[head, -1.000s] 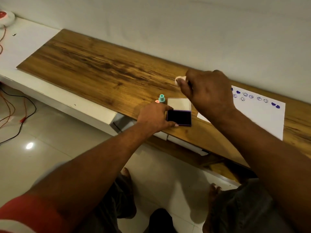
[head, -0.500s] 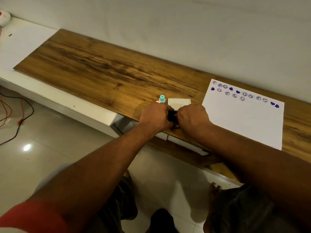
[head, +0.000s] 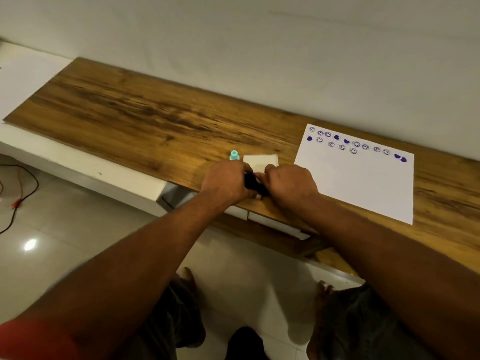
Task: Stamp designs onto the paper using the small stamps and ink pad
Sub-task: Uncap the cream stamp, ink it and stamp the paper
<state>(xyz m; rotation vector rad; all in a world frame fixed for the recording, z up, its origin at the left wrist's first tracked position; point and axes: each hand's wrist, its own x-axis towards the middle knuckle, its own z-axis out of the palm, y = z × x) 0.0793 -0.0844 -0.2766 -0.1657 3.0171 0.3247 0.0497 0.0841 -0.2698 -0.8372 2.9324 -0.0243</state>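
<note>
Ink pad (head: 252,183), dark, lying on the wooden tabletop (head: 145,120) just inside its front edge, between the two hands and largely covered by them. Left hand (head: 228,181): fingers curled round the pad's left end, gripping it, wrist over the front edge. Right hand (head: 288,181): knuckles up, fingers curled down onto the pad's right part; whether they pinch anything cannot be told, since the fingertips are hidden. Pale square lid (head: 260,160): flat, directly behind the pad, touching or nearly touching it. One teal stamp (head: 234,155): upright, just left of the lid and just behind the left hand. One sheet of paper (head: 363,188): right of the right hand, near it, the near right corner reaching the front edge and the far edge close to the wall (head: 259,48). Prints lie along the sheet's far edge only: eleven round faces and five solid hearts, as far as can be counted. Left of the hands, a long stretch of tabletop extends to its left end.
</note>
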